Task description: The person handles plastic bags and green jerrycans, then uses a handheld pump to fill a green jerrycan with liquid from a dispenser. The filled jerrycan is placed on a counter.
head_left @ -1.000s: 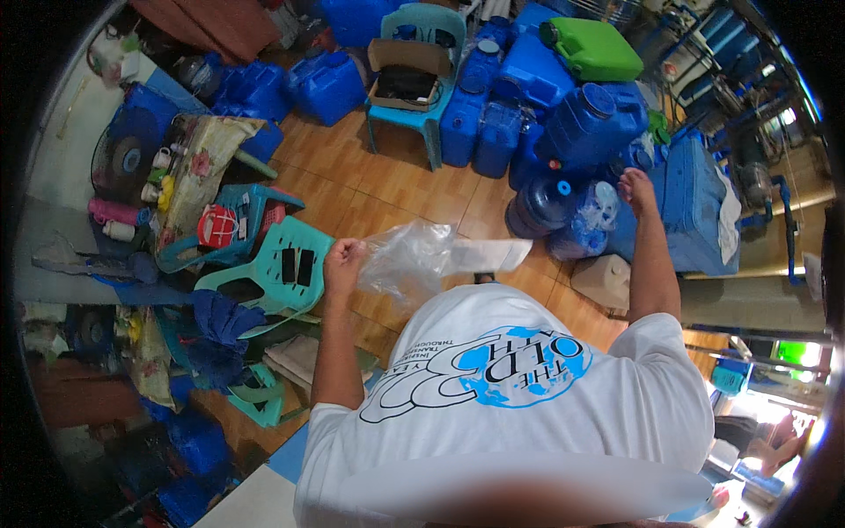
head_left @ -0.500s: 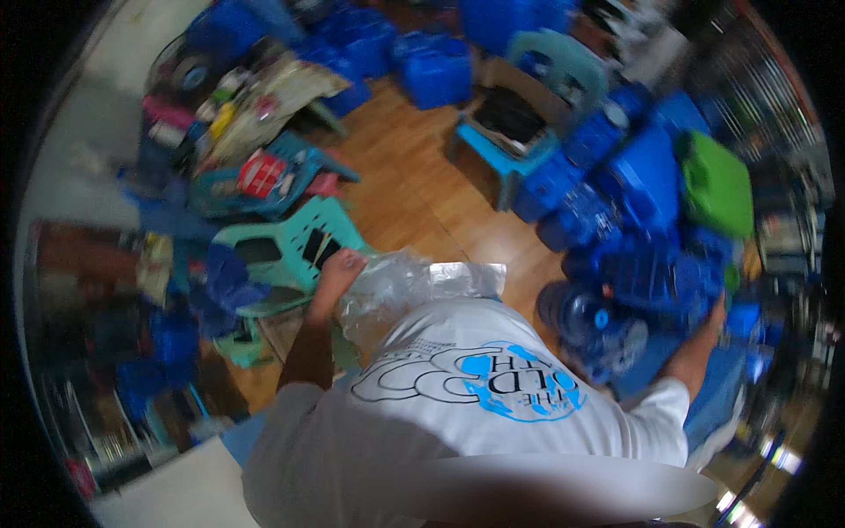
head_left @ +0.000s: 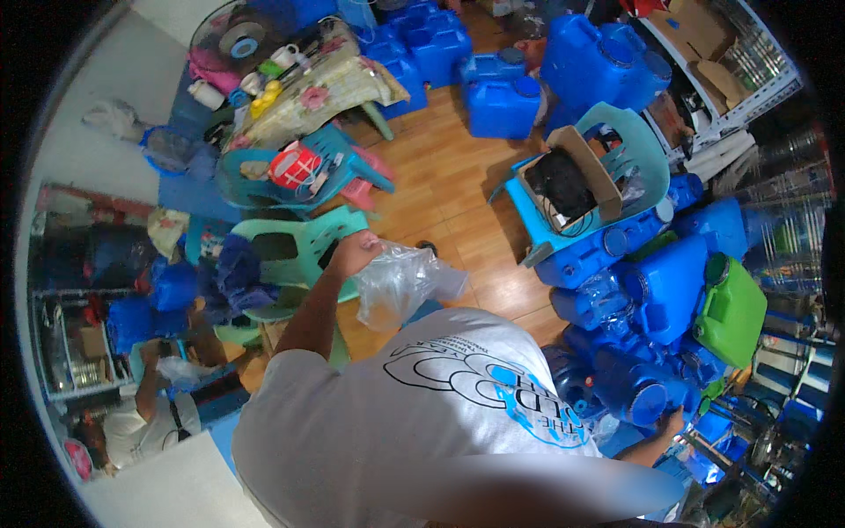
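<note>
You stand in an apparent storeroom or small shop, evidenced by clustered blue jugs [head_left: 623, 380], a green jug [head_left: 735, 315] and metal shelving [head_left: 748, 112].

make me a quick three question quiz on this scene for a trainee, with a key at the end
1. Which hand holds the crinkled clear plastic bag?
2. True or false: the open brown cardboard box rests on a blue-green plastic chair.
3. Which colour is the rectangular jug beside the heaped blue plastic jugs on the right: a) red, b) green, c) orange?

Key:
1. The left hand
2. True
3. b, the green rectangular plastic jug
</note>
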A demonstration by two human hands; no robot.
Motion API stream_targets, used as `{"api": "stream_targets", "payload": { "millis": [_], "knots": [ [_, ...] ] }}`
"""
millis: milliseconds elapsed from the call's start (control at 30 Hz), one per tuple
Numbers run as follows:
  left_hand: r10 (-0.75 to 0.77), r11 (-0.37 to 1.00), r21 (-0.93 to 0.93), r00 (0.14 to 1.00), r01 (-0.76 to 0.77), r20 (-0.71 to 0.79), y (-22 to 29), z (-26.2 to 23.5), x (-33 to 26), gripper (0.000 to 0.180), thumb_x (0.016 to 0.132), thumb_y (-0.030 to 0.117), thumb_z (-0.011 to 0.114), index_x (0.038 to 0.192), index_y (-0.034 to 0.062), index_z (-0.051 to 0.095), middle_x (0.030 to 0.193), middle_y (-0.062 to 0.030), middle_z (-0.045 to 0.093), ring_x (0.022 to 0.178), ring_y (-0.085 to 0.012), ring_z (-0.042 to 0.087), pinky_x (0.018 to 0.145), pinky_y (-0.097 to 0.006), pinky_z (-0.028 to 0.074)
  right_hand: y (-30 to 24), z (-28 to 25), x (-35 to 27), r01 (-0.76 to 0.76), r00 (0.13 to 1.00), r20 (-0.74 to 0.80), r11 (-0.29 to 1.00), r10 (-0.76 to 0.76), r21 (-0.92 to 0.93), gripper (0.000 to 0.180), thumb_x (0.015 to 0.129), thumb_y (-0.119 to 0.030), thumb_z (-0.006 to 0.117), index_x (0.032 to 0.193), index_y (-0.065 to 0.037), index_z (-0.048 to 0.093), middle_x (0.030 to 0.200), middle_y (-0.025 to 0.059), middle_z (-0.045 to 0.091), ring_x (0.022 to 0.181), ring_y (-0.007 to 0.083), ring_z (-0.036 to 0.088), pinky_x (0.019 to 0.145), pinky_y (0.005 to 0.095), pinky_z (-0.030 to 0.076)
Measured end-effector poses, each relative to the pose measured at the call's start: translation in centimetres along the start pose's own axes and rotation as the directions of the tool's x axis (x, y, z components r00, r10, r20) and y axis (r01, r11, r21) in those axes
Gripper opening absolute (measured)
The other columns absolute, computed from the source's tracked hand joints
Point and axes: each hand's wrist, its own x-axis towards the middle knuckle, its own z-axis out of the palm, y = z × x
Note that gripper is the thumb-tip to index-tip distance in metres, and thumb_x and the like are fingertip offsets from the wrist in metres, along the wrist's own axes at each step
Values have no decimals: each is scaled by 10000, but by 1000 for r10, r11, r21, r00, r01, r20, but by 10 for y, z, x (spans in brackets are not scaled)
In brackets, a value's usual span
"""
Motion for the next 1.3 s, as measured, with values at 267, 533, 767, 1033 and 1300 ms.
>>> {"api": "stream_targets", "payload": {
  "millis": [267,533,767,1033,1300],
  "knots": [
    [143,988,47,988,-146,64,-40,-29,147,332,821,349,675,869,25,621,823,-169,642,791,-335,627,694,-420,484,-58,66,-135,466,875,383,723,-295,-510,708,892,-341,586,1410,77,344,1358,266,450,1128,286,541,963,337,428],
    [119,986,-119,993,-118,-3,-75,-97,216,313,849,333,674,968,44,654,869,-127,659,817,-249,641,736,-365,497,-252,294,-408,711,509,832,652,-219,-263,623,892,-188,580,1443,-8,352,1086,80,594,882,134,536,781,278,453],
    [202,968,-126,972,-217,-122,-138,-130,206,235,895,241,644,1045,61,631,966,-144,637,894,-293,623,743,-350,490,-396,524,-520,901,145,855,424,-498,94,551,964,-204,539,1455,-37,352,1388,136,474,1097,168,549,914,307,457],
    [-465,880,-223,857,420,-220,-162,-125,128,244,868,249,689,977,35,646,932,-105,680,878,-250,653,797,-353,501,-542,824,-431,975,54,753,199,-655,103,557,936,-336,580,1387,-38,448,1126,169,646,971,262,638,886,329,471],
    [-709,705,-323,620,631,-337,-66,-115,91,347,772,288,783,969,34,654,875,-100,679,839,-212,644,763,-357,520,-587,1136,-199,371,-558,756,-918,-342,-141,532,896,-394,562,1369,-163,483,1337,199,505,1210,387,508,943,475,455]
  ]
}}
